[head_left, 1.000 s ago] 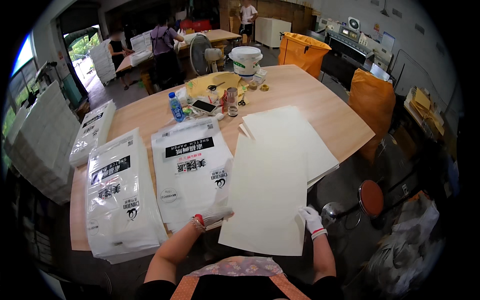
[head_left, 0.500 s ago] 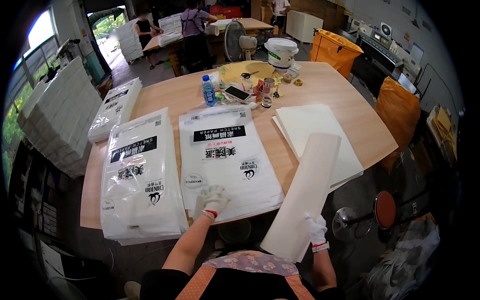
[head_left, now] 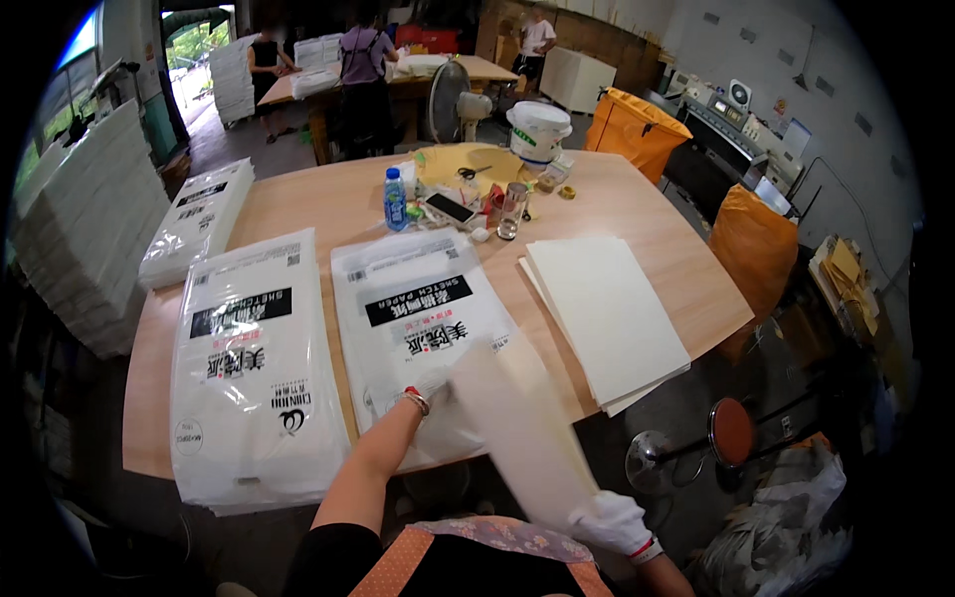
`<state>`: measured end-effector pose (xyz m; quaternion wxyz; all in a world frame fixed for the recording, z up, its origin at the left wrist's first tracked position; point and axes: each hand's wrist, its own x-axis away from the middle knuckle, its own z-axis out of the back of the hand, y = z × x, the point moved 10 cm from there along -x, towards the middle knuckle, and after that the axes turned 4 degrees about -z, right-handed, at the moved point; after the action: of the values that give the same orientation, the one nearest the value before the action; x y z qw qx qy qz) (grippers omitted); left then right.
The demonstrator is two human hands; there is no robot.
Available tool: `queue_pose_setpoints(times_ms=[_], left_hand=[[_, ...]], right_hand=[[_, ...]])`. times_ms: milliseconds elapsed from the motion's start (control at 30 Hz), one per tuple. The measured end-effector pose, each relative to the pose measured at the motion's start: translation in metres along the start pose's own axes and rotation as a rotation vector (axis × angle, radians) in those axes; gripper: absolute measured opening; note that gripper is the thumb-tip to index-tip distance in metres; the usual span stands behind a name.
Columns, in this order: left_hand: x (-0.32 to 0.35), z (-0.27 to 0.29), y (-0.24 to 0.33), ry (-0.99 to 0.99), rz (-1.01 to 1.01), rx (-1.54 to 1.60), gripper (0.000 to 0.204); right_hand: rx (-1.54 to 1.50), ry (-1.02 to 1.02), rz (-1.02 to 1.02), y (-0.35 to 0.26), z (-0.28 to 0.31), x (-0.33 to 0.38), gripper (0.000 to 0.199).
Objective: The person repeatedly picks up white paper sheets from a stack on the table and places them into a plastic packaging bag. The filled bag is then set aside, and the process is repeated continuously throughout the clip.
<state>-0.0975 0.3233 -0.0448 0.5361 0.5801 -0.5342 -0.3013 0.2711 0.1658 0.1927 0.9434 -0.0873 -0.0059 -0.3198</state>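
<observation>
My right hand (head_left: 609, 522), in a white glove, grips the lower end of a curved stack of white drawing paper (head_left: 527, 438). The stack slants over the table's front edge, and its upper end overlaps the middle plastic bag (head_left: 398, 274). My left hand (head_left: 432, 382), gloved too, is on the lower part of that clear printed bag, right beside the paper's upper end. Its fingers are blurred and partly hidden. More flat sheets of cream paper (head_left: 612, 308) lie to the right. Left of the middle bag rests a pile of filled clear bags (head_left: 254, 398).
On the wooden table (head_left: 686, 259) farther back are a water bottle (head_left: 395, 199), a phone (head_left: 450, 207), a glass (head_left: 512, 211), scissors (head_left: 476, 172) and a white bucket (head_left: 538, 131). A fan (head_left: 450, 99) stands behind. A round stool (head_left: 731, 432) is at right. Other people work farther off.
The paper stack has swung left, its upper end now over the middle bag. My right hand has moved down to the stack's lower end. My left hand has shifted slightly up the bag.
</observation>
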Motion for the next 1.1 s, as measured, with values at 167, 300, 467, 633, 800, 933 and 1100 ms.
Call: queue_pose_setpoints(times_ms=[167, 300, 467, 633, 800, 933, 1100], left_hand=[[0.0, -0.061, 0.223, -0.222, -0.253, 0.272, 0.011], [0.033, -0.099, 0.276, -0.304, -0.319, -0.207, 0.006], [0.14, -0.248, 0.206, -0.578, -0.521, -0.376, 0.022], [0.16, -0.247, 0.174, -0.446, -0.452, -0.333, 0.021], [0.185, -0.185, 0.058, -0.226, -0.558, -0.774, 0.031], [0.242, -0.144, 0.044, -0.003, -1.042, -1.454, 0.039], [0.294, 0.03, 0.02, 0.549, -0.045, -1.021, 0.034]], right_hand=[[-0.259, -0.419, -0.467, 0.014, -0.036, -0.008, 0.052], [-0.152, -0.439, -0.46, 0.022, -0.036, 0.002, 0.05], [-0.143, 0.116, -0.21, 0.033, 0.015, -0.08, 0.035], [-0.033, 0.48, 0.012, 0.039, 0.002, -0.105, 0.021], [0.501, 0.549, -0.136, 0.083, -0.051, -0.136, 0.039], [0.076, -0.074, -0.472, 0.159, -0.095, -0.154, 0.067], [-0.049, 0.075, -0.322, 0.143, -0.102, -0.111, 0.065]])
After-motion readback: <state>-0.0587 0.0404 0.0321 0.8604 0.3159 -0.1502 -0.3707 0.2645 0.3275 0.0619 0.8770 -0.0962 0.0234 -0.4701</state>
